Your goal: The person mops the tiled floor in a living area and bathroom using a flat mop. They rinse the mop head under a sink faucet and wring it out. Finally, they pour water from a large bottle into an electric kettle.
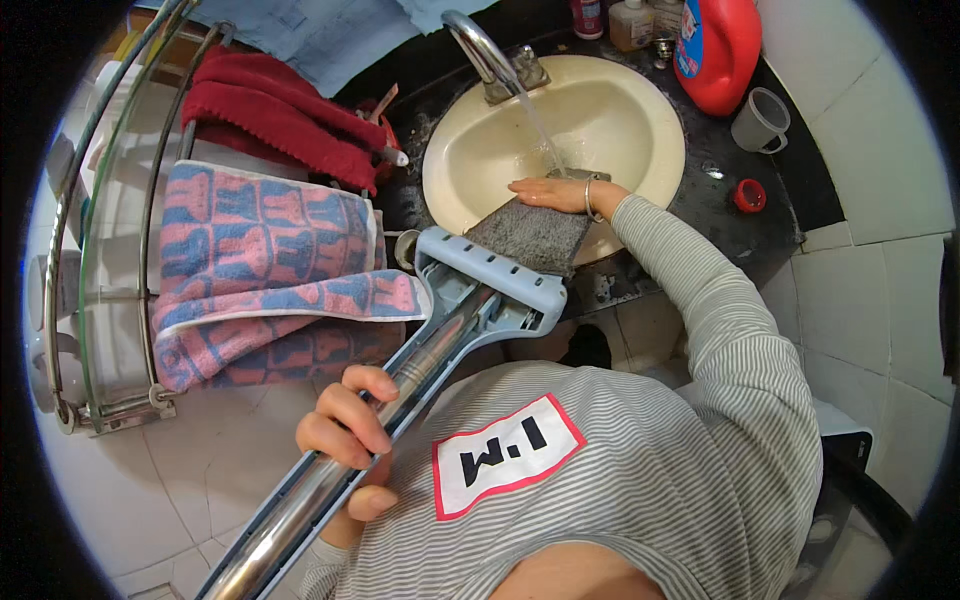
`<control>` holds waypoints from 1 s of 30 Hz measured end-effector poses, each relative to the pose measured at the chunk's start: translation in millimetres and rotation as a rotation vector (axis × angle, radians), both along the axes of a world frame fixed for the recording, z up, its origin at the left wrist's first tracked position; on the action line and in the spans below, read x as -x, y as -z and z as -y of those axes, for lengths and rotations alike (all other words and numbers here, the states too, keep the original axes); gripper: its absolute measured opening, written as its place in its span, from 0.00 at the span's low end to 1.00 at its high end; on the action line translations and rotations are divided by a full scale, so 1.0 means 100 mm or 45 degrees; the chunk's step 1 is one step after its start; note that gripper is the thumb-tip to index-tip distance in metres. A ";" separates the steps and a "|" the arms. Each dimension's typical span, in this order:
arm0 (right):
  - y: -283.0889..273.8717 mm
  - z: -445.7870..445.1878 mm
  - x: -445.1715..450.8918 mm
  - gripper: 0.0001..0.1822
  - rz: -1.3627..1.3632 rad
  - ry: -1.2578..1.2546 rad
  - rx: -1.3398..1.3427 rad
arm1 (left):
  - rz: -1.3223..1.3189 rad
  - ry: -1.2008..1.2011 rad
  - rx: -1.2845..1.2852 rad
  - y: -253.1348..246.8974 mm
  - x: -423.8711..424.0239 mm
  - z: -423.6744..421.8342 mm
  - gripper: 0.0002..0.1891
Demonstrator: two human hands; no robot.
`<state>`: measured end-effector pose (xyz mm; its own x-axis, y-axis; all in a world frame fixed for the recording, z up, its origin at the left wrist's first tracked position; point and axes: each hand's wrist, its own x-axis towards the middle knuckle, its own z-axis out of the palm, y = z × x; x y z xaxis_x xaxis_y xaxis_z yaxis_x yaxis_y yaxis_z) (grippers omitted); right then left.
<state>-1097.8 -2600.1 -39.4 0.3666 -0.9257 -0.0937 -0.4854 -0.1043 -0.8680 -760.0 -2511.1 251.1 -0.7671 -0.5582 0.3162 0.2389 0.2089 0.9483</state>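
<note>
My left hand [351,435] is wrapped around the metal handle [405,379] of a flat mop with a blue plastic frame. The mop's blue head [491,264] lies at the front edge of the cream washbasin [450,161]. From it a wet grey mop pad [532,236] reaches over the basin rim. My right hand [551,193], with a bangle at the wrist, lies flat on the pad's far part, its thumb hidden. Water runs from the chrome faucet [484,52] onto the grey end of the pad just beyond that hand.
A patterned pink and blue towel [270,247] and a dark red cloth [277,112] hang on a rack [150,225] at left. On the black counter [701,150] stand a red detergent bottle [716,60], a clear plastic cup [759,124] and a red cap [748,196]. Tiled walls [862,112] rise at right.
</note>
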 end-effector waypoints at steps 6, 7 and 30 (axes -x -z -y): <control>0.95 0.15 0.37 0.38 -0.101 0.183 -0.587 | 0.019 -0.092 0.048 -0.16 -0.17 -0.14 0.20; 0.94 0.15 0.40 0.39 -0.111 0.210 -0.634 | 0.024 -0.086 0.048 -0.15 -0.18 -0.14 0.19; 0.96 0.17 0.43 0.35 0.121 0.638 -0.748 | -0.093 0.042 0.148 0.05 -0.14 0.02 0.15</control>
<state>-1141.1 -2617.5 -135.9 -0.0512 -0.7913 -0.6093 -0.2740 0.5978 -0.7534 -746.5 -2512.9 246.3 -0.7569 -0.4897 0.4327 0.3149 0.3069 0.8981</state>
